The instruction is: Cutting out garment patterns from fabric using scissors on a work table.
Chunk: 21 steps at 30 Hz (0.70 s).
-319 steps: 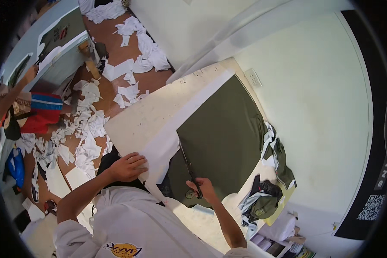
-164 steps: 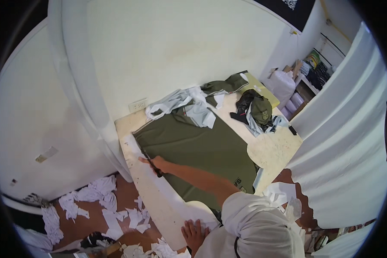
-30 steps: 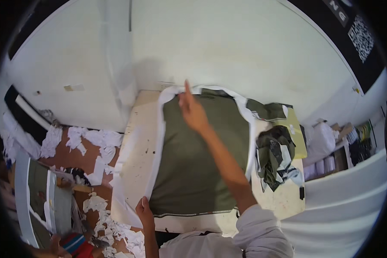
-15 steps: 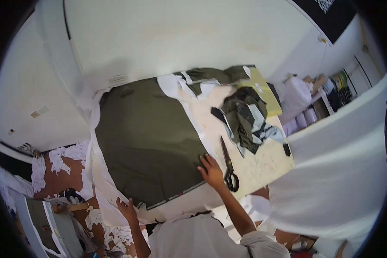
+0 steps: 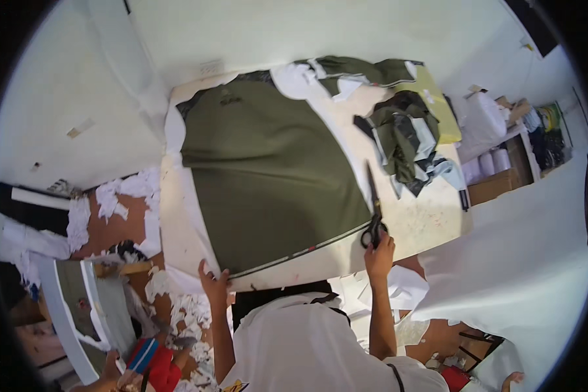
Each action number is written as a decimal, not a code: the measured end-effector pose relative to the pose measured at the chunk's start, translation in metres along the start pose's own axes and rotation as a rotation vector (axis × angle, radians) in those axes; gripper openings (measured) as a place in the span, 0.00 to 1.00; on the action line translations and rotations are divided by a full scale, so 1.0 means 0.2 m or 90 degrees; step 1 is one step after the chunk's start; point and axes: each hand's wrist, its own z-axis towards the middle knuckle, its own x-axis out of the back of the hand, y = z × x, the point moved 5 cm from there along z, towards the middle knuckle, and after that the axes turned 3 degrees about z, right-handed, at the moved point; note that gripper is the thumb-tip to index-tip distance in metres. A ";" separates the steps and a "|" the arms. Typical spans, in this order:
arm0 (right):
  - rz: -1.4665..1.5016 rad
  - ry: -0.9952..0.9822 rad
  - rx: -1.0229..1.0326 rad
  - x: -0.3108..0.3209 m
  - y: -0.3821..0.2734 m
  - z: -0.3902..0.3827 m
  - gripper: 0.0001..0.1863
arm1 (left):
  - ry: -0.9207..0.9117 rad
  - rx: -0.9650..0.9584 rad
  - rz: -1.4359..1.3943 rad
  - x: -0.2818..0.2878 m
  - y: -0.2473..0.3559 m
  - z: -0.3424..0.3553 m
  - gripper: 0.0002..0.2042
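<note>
A large olive-green garment panel (image 5: 274,183) lies on the cream table (image 5: 431,228), over white material, with a striped lower hem toward me. A crease crosses its left half. My left hand (image 5: 214,282) is at the panel's near left corner, thumb and finger apart at the table edge. Beside the near right corner, my right hand (image 5: 379,258) has its fingers closed on the handle loops of large black-handled scissors (image 5: 374,202). Their blades lie flat and point away from me. A crumpled heap of olive, black and grey fabric (image 5: 402,137) is right of the scissors.
More olive pieces (image 5: 359,68) and a yellow stack (image 5: 441,111) are at the table's far side. A shelf with rolls (image 5: 493,163) stands at right. White scraps (image 5: 189,320) cover the floor at left. Another person's hand (image 5: 111,369) shows at lower left.
My right hand has left the panel's near right corner and moved onto the scissors' handles. My left hand stays by the near left corner. The view has shifted.
</note>
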 end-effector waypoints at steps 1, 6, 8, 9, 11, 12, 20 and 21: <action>-0.017 -0.025 -0.020 0.00 -0.02 -0.02 0.27 | -0.028 0.008 -0.011 0.03 -0.03 -0.01 0.39; -0.175 -0.111 -0.065 0.02 0.05 0.04 0.24 | -0.066 0.026 -0.023 0.09 -0.10 0.00 0.08; -0.171 -0.173 -0.038 -0.01 0.12 0.06 0.22 | -0.120 0.080 -0.026 0.10 -0.06 0.00 0.09; -0.174 -0.150 0.017 -0.02 0.15 0.03 0.15 | -0.169 0.127 -0.032 0.10 -0.05 0.01 0.10; 0.080 -0.192 -0.070 -0.04 0.29 -0.09 0.11 | -0.195 0.150 -0.059 0.14 -0.10 0.05 0.11; 0.342 -0.242 -0.151 -0.05 0.27 -0.19 0.07 | -0.201 0.147 -0.056 0.17 -0.12 0.06 0.11; 0.551 -0.369 -0.328 -0.04 -0.23 -1.25 0.15 | -0.312 0.179 -0.168 0.22 -0.21 0.08 0.11; 0.583 -0.400 -0.261 -0.09 -0.23 -1.37 0.15 | -0.321 0.180 -0.170 0.21 -0.21 0.07 0.11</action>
